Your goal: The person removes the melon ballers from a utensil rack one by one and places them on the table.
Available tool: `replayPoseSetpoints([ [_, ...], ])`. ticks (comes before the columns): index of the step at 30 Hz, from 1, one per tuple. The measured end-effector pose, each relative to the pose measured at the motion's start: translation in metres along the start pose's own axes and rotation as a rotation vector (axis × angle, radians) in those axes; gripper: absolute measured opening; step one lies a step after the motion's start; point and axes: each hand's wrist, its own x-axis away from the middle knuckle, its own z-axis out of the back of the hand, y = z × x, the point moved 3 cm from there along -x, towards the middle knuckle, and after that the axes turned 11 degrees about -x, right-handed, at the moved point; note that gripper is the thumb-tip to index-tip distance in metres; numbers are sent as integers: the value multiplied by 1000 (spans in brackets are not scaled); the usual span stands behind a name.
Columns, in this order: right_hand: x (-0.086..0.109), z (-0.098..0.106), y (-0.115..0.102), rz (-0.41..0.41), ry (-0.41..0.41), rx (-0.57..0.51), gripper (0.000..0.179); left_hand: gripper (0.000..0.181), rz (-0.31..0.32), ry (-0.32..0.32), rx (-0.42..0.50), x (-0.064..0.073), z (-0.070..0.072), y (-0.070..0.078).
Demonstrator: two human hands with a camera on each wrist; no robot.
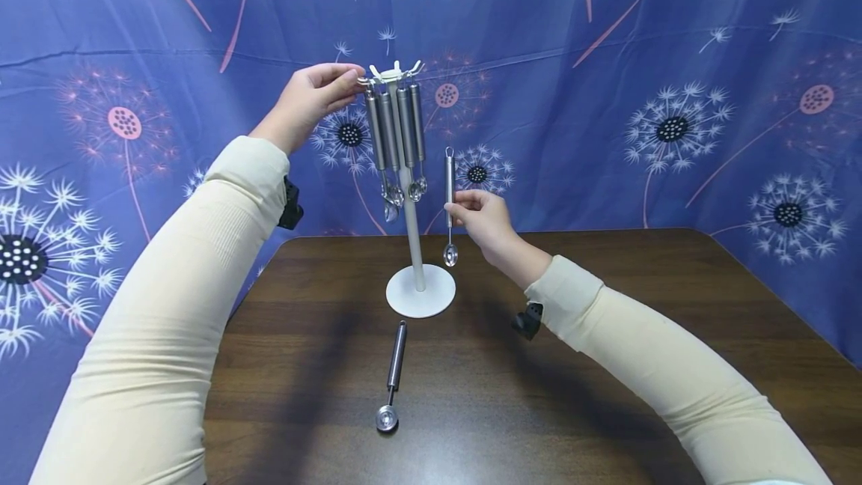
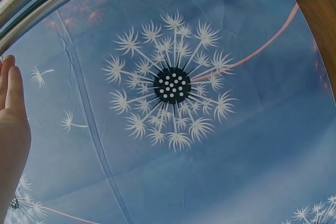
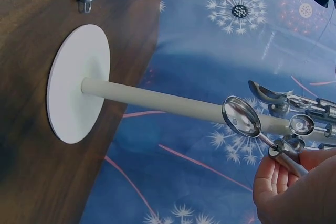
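A white stand [image 1: 412, 238] with hooks around its top carries several steel-handled utensils [image 1: 393, 129] with small scoop-shaped heads. At the stand's top left, my left hand [image 1: 311, 102] pinches a hook between thumb and fingers. To the right of the pole, my right hand [image 1: 483, 221] grips a melon baller [image 1: 450, 185] by its steel handle, upright with the loop at the top. Its oval bowl, with a small hole, shows in the right wrist view below the hanging heads. In the left wrist view, only part of the left hand [image 2: 13, 119] shows, beside steel handles.
A second steel scoop [image 1: 397, 358] lies on the brown wooden table [image 1: 539, 395], in front of the stand's round base [image 1: 404, 302]. A blue dandelion-print cloth [image 1: 552, 111] hangs behind the table.
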Motion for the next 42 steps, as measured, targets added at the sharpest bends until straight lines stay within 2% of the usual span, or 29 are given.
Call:
replayPoseSetpoints([
  [4,4,1,5,-24,-7,17,32,46,-8,4,-18,1,0,1],
  [11,10,5,11,-67,-36,1,34,47,-4,5,-159,0,2,4],
  [15,13,7,16,-93,-52,0,34,47,-5,14,-171,1,3,3],
  [18,15,7,22,-108,-61,2,35,47,-5,19,-130,1,3,2],
  [22,18,6,29,-130,-62,5,36,48,17,14,-13,1,1,1],
  [25,19,6,33,-143,-64,2,35,49,29,12,42,1,0,0],
  [36,28,3,47,-173,-86,-39,30,43,23,12,95,-2,-4,-1],
  [42,30,2,53,-189,-97,-52,29,46,21,9,114,-1,-6,-1],
])
